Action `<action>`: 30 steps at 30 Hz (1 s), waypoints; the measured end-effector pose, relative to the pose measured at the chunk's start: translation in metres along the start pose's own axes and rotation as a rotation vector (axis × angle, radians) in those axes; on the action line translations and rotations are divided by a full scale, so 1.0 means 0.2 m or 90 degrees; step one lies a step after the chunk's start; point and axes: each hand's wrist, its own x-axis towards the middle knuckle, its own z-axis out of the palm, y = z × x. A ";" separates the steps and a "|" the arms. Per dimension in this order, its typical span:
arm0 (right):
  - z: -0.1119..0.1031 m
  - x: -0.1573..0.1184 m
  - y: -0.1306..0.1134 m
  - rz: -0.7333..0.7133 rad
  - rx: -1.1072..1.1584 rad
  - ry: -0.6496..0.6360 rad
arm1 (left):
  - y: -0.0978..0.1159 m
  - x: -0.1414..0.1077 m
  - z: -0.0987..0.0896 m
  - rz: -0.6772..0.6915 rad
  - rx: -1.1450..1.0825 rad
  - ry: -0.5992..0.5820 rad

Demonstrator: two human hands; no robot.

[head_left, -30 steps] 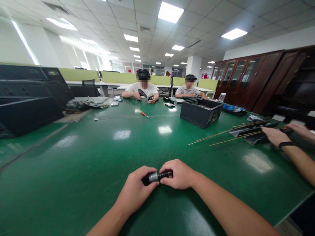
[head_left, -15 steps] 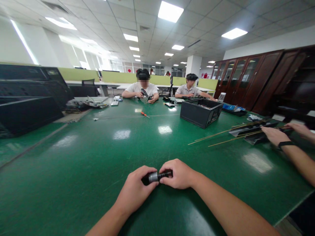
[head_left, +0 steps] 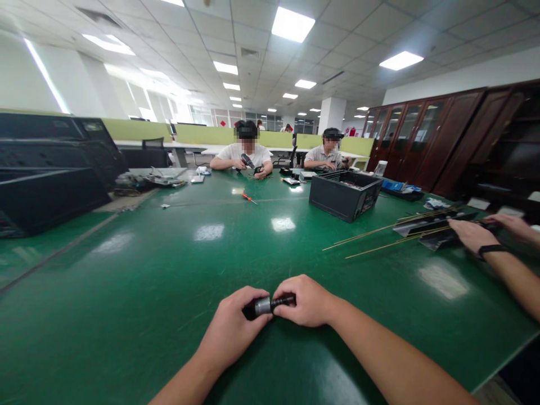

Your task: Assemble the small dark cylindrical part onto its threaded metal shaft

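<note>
Low over the green table [head_left: 169, 292], in front of me, both hands are closed on one small black-and-silver cylinder [head_left: 262, 306]. My left hand [head_left: 232, 315] wraps its thicker end, thumb and forefinger along the silver band. My right hand [head_left: 306, 301] pinches the narrower black, ringed end between thumb and fingers. The cylinder lies nearly level, and both of its ends are partly hidden by my fingers. Its exact kind cannot be made out.
To the right, a co-worker's hands [head_left: 470, 233] handle thin brass-coloured rods [head_left: 371, 232] over dark metal channels [head_left: 442, 239]. A black computer case [head_left: 337, 197], an orange screwdriver [head_left: 249, 198] and case parts [head_left: 54, 191] stand farther off. Two people [head_left: 242, 154] sit opposite.
My hands hold the cylinder almost as before. The co-worker at the far right side of the table has drawn an outstretched arm inward. One brass-coloured rod has slid slightly to the left.
</note>
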 end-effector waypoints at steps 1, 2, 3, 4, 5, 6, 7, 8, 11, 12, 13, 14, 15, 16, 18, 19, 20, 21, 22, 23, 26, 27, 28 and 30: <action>0.00 0.00 0.00 0.000 0.000 0.000 | 0.00 0.00 0.00 0.003 0.000 0.001; 0.00 0.00 0.00 0.000 0.000 0.000 | -0.01 0.00 0.00 0.007 -0.001 0.002; 0.00 0.00 0.00 0.000 -0.001 0.000 | -0.01 0.00 0.00 0.009 0.000 0.003; 0.00 0.00 0.00 0.000 -0.003 -0.001 | -0.01 0.00 0.00 0.011 0.000 0.004; 0.00 0.00 0.00 0.000 -0.004 -0.001 | -0.01 0.00 0.00 0.012 0.001 0.005; 0.00 0.00 0.01 -0.001 -0.004 -0.002 | -0.01 0.00 0.00 0.012 0.002 0.007; 0.00 0.00 0.01 -0.002 -0.004 -0.001 | -0.01 0.00 0.00 0.012 0.002 0.009; 0.00 0.00 0.01 -0.003 -0.004 0.002 | -0.01 0.00 0.00 0.012 0.002 0.012; 0.00 0.00 0.01 -0.011 -0.004 0.012 | -0.01 0.00 0.00 0.014 0.000 0.021; 0.00 0.00 0.02 -0.013 -0.005 0.013 | -0.01 0.00 0.00 0.016 -0.001 0.024; 0.00 0.00 0.02 -0.015 -0.006 0.013 | -0.01 0.00 0.00 0.018 -0.001 0.026; 0.00 0.00 0.02 -0.015 -0.007 0.012 | -0.01 0.00 0.00 0.020 -0.001 0.028; 0.00 0.00 0.02 -0.014 -0.007 0.011 | -0.01 0.00 0.00 0.023 -0.001 0.030; 0.00 0.00 0.02 -0.013 -0.007 0.010 | -0.01 0.00 0.00 0.026 0.000 0.032; -0.01 0.00 0.01 -0.009 -0.004 0.008 | -0.01 0.00 0.00 0.033 0.000 0.035; -0.01 0.00 0.01 -0.007 -0.002 0.006 | -0.01 0.00 0.00 0.037 0.000 0.037; -0.01 0.00 0.01 -0.006 -0.001 0.005 | -0.01 0.00 0.00 0.039 0.000 0.037; -0.01 0.00 0.00 -0.005 0.001 0.005 | -0.01 0.00 0.00 0.039 0.000 0.036; -0.01 0.00 0.00 -0.005 0.001 0.005 | -0.02 0.00 0.00 0.038 0.001 0.034; -0.01 0.00 0.00 -0.005 0.001 0.006 | -0.01 0.00 0.00 0.036 0.001 0.032; -0.01 0.00 0.00 -0.009 0.002 0.013 | -0.01 0.00 0.00 0.031 0.000 0.028; -0.01 0.00 0.00 -0.010 0.002 0.015 | -0.01 0.00 0.00 0.031 0.000 0.028; -0.01 0.00 0.01 -0.012 0.003 0.017 | -0.01 0.00 0.00 0.031 0.000 0.028; 0.00 0.00 0.01 -0.015 0.005 0.019 | 0.00 -0.01 0.00 0.032 0.000 0.028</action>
